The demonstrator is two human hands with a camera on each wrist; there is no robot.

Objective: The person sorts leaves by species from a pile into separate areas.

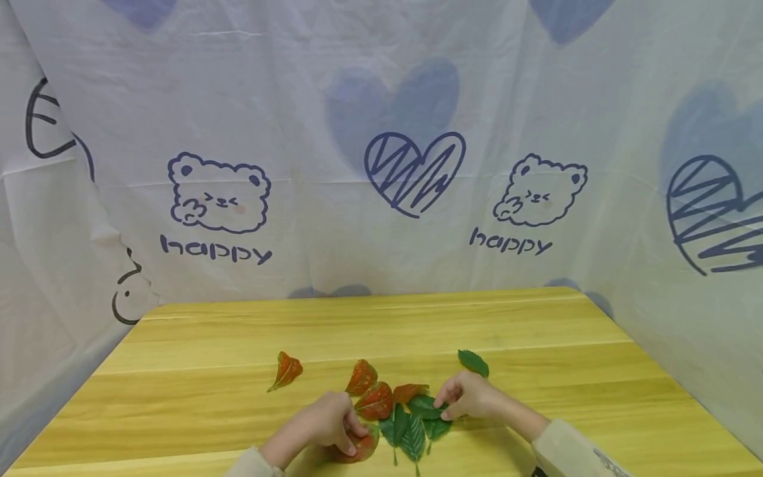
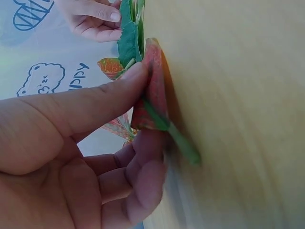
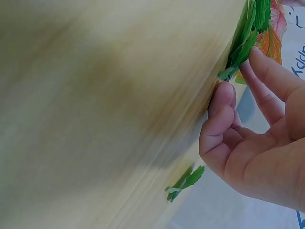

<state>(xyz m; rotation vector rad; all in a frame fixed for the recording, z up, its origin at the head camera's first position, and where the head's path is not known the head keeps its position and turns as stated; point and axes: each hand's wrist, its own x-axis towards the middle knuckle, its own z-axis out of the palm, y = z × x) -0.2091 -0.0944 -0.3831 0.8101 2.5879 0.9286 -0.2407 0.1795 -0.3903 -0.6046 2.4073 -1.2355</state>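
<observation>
Leaves, red and green, lie clustered between the two hands on the wood-grained table in the head view. The left hand grips a red leaf at the cluster's left edge, just left of the green ones; its long axis runs roughly sideways, rounded end toward the right hand. That hand pinches a dark green leaf by its right end, the blade stretching leftward into the cluster. A lone green leaf lies just beyond the right hand, while a lone red leaf sits well apart, nearer the left. The cloth behind reads "happy" twice, each under a bear drawing; a dark mark on the right sleeve is illegible.

In the left wrist view, the thumb presses the gripped red leaf, tilted against the table, its green stalk pointing to the person's left. Part of "happy" shows sideways.

In the right wrist view, fingertips hold the green leaf's edge, the remaining fingers curled. Letters at the picture's edge are cut off.
</observation>
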